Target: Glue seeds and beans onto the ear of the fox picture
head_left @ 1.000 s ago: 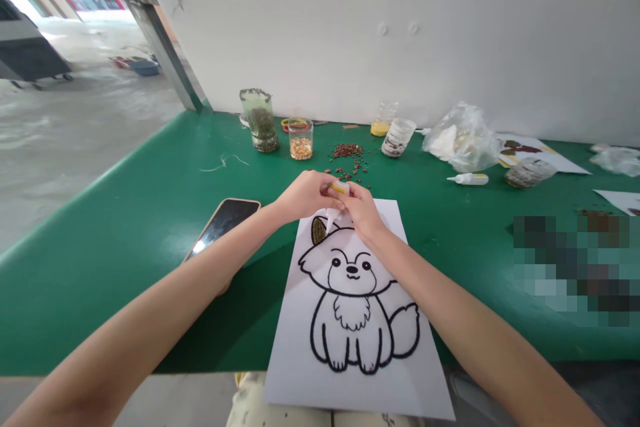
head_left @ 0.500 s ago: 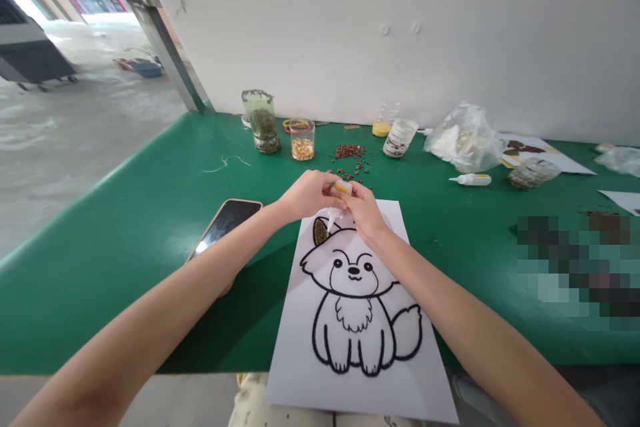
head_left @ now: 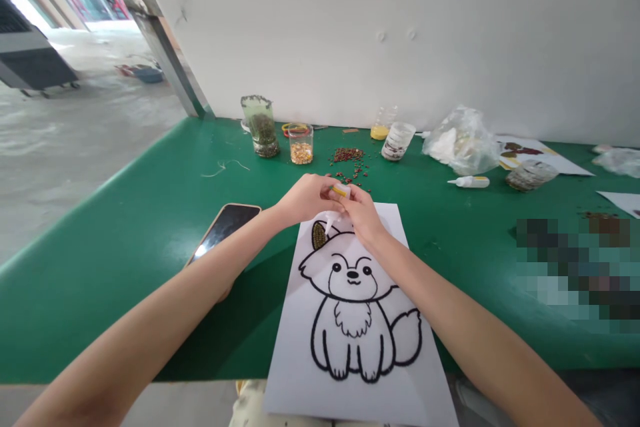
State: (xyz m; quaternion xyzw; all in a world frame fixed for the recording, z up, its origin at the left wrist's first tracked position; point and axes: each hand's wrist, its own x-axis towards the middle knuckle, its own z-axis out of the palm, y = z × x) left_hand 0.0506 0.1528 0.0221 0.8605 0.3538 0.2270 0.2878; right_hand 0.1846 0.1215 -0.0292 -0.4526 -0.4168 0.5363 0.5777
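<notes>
Both my left hand (head_left: 311, 200) and my right hand (head_left: 361, 210) are closed round a small white glue bottle (head_left: 342, 191) with a yellow label. Its nozzle points down at the top of the drawing, beside the fox's left-hand ear; whether the tip touches the paper I cannot tell. The sheet of paper (head_left: 300, 360) carries a thick black outline of a sitting fox and hangs over the table's near edge. Small greenish-brown grains (head_left: 319, 236) fill that ear. Under my left forearm lies a phone (head_left: 227, 227), partly covered.
Along the back of the green table (head_left: 125, 213) stand a green cup of dark grains (head_left: 261, 130), a cup of corn kernels (head_left: 301, 150) and a tilted cup (head_left: 399, 141). Reddish-brown seeds (head_left: 349, 155) lie loose beyond my hands. A second glue bottle (head_left: 471, 182) and a plastic bag (head_left: 463, 143) are at right.
My hands keep their grip on the glue bottle, with the nozzle still by the ear. The whole view has shifted slightly, so things at the back appear a little lower.
</notes>
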